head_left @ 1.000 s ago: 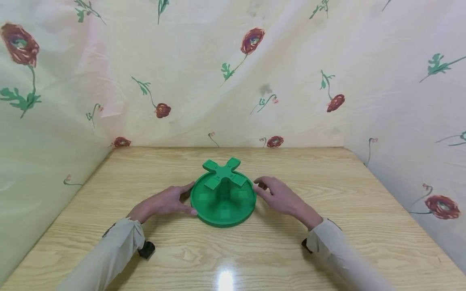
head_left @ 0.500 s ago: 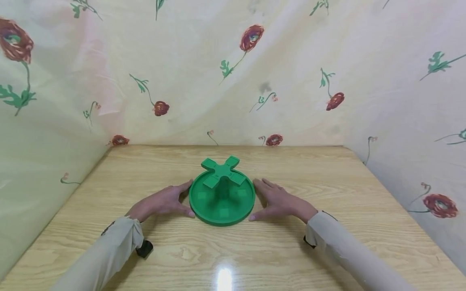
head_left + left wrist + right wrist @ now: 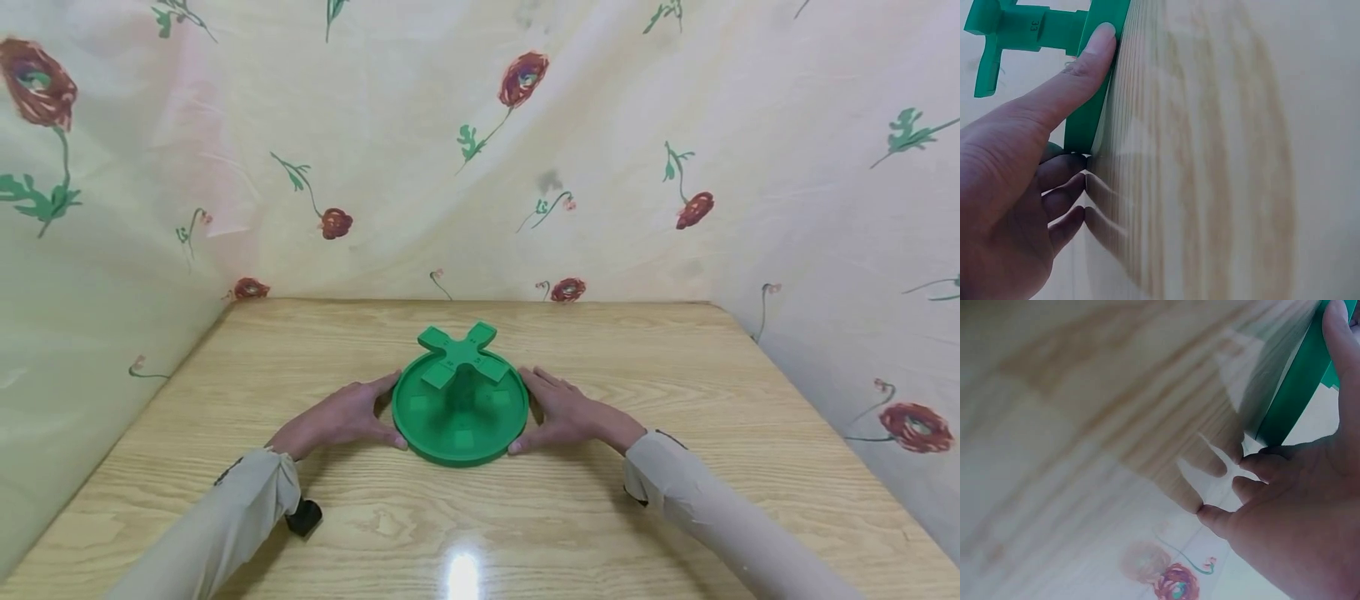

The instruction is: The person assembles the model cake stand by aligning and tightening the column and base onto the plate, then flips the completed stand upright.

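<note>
A green round stand (image 3: 461, 454) sits on the wooden table; it has a shallow dish base with a raised rim. A four-armed cross top (image 3: 459, 353) rises from its middle on a post, with small marks on its arms. My left hand (image 3: 348, 417) grips the base's left side, thumb at the front and fingers farther back. On the opposite side, my right hand (image 3: 570, 414) holds the rim in the same way. The left wrist view shows the thumb (image 3: 1094, 53) pressed against the rim's outer wall, while lower fingertips touch the tabletop. Some right fingers are partly hidden behind the rim.
The pale wood table (image 3: 420, 533) reaches back to a flower-printed cloth (image 3: 405, 142) that hangs behind and at both sides. A black device (image 3: 303, 517) is strapped under the left sleeve.
My right hand has lowered and spread, its thumb moving to the front of the rim and its fingers to the back. The left hand and the stand stay nearly in place.
</note>
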### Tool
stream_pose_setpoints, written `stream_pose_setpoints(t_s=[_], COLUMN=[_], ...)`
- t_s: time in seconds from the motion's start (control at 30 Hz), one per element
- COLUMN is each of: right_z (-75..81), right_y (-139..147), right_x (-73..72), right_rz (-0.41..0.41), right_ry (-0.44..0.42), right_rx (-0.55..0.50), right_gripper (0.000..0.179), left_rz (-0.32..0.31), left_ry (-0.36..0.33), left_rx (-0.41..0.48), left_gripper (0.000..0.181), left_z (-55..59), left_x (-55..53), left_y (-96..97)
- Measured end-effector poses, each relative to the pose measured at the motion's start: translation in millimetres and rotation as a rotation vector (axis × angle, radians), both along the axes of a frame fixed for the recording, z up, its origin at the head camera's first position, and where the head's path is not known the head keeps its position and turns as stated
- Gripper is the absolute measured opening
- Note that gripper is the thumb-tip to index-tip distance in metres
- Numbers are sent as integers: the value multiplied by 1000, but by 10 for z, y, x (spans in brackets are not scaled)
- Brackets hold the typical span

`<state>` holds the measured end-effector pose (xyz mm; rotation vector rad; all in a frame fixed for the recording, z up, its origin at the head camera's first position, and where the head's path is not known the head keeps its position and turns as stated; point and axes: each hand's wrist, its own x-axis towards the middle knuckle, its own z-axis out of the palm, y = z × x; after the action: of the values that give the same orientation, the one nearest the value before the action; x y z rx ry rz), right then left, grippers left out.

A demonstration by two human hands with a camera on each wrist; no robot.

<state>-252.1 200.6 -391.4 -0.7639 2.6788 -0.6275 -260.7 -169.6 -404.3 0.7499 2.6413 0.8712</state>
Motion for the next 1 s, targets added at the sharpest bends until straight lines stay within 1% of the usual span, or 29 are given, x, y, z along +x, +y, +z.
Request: stream_pose_setpoints(t_s=[0.13,0.2,0.27,0.37,0.43,0.5,0.57,0.63,0.73,0.8,0.83,0.9,0.97,1.0], right_z=[-17,-17,-17,-21,-13,8,58,127,265,378,441,571,712,785], right_y=[13,21,33,47,60,61,60,40,-23,-70,-91,-101,-73,-51], right_x=[-3,-4,-6,-13,1,20,60,105,167,190,197,182,149,127], right_rz=[-10,-8,-7,3,-17,-50,-109,-171,-274,-341,-368,-397,-413,-416], right_ry=[-13,-30,-56,-123,-158,-195,-202,-186,-144,-107,-93,-83,-113,-145], right_rx=[-9,-33,-75,-207,-292,-394,-459,-505,-526,-506,-496,-485,-472,-476], right_gripper=[118,117,115,108,103,97,91,85,79,80,80,83,88,88], left_rz=[1,15,25,31,13,-17,-41,-35,11,35,33,30,38,45], left_ry=[16,8,-12,-74,-115,-168,-220,-294,-413,-473,-490,-517,-530,-545], left_rx=[8,23,55,137,213,296,374,445,563,634,653,668,617,581], left_gripper=[119,118,116,109,102,93,86,79,72,68,68,70,76,80], left_z=[-5,-8,-15,-21,-18,-7,12,49,133,216,277,423,621,733], left_x=[8,7,0,-9,-19,-28,-39,-37,-20,-7,10,37,65,77], left_y=[-18,-31,-48,-82,-106,-126,-137,-137,-111,-72,-49,9,74,104])
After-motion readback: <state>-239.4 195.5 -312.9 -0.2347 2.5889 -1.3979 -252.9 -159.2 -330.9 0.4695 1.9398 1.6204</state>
